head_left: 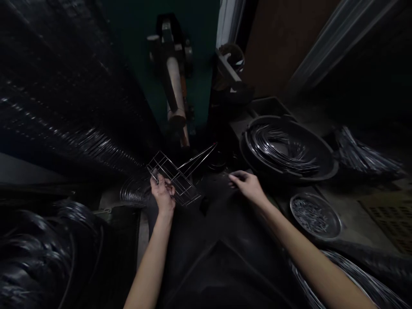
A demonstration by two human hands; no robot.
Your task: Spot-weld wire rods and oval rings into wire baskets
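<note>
My left hand (162,193) is closed around the near edge of a wire grill rack (185,182), a grid of thin shiny wires. Its long, narrowing wire handle (201,155) points away to the upper right. To the right of the rack and apart from it, my right hand (246,184) has thumb and fingers pinched together. Whatever is in that pinch is too small and dark to make out. Beyond the rack stands a machine (176,81) with a pale cylindrical part, in front of a green surface.
At the right, a large dark pan (325,150) holds a coil of wire (273,148). Below it sits a round dish (336,223) of small metal pieces. A wire bundle (363,154) lies farther right. Stacked wire pieces (86,146) line the left, above dark wire coils (38,253).
</note>
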